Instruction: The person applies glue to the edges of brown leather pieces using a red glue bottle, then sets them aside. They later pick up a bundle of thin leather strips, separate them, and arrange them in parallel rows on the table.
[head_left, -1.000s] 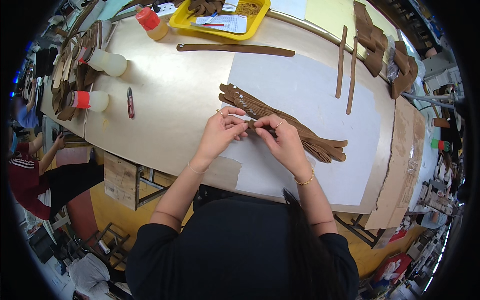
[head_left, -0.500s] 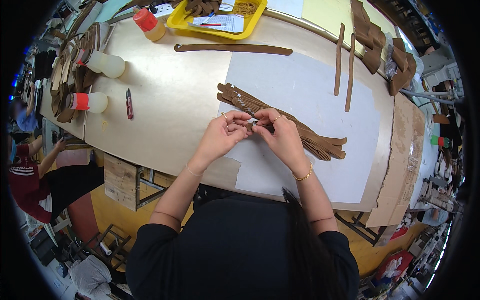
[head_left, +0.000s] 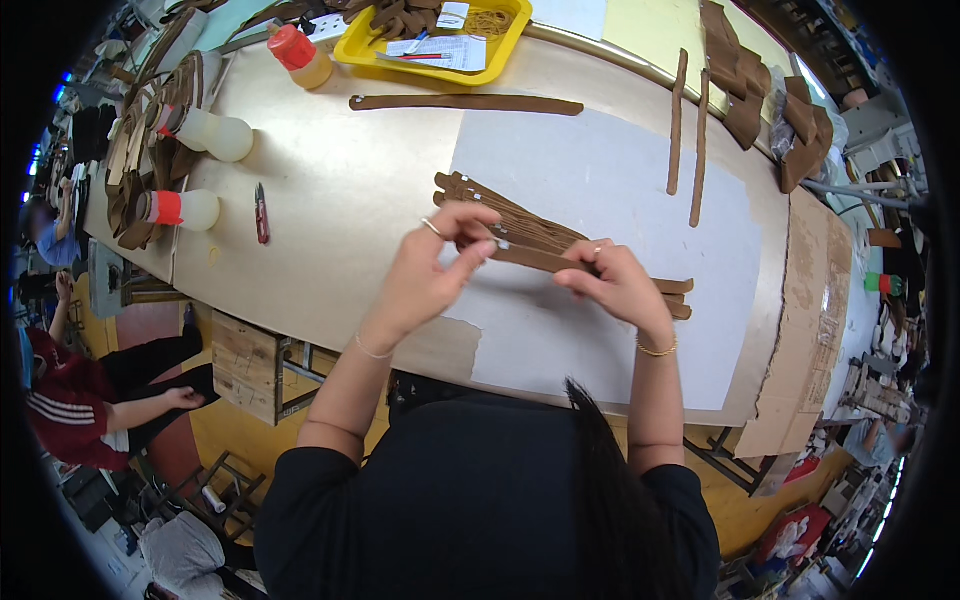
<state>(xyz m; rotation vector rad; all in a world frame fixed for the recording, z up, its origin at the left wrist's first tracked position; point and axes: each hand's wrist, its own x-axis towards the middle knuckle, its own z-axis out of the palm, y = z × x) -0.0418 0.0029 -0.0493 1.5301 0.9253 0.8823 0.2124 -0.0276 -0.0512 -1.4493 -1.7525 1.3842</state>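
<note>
A brown leather-like strap (head_left: pixel 537 259) with a small white tag at its end is stretched between my hands. The fingertips of my left hand (head_left: pixel 425 262) pinch the tagged end. Farther along, my right hand (head_left: pixel 628 285) grips the same strap between thumb and fingers. Just behind and partly beneath it, a fanned pile of similar brown straps (head_left: pixel 470 193) lies on a grey-white sheet (head_left: pixel 560 350); several also carry white tags. My right hand hides part of the pile.
Red-handled thread snips (head_left: pixel 262 218) lie on the left of the table. Bottles with red bands, one of them a pale bottle (head_left: pixel 200 210), stand nearby. At the back are a yellow tray (head_left: pixel 465 72) and a single strap (head_left: pixel 470 102). Two thin strips (head_left: pixel 699 150) lie right. Another person (head_left: pixel 75 405) is at left.
My hands have moved apart from their close pinch at the tagged end. The right hand has slid right along the strap, which now shows between them. The person at left has shifted position.
</note>
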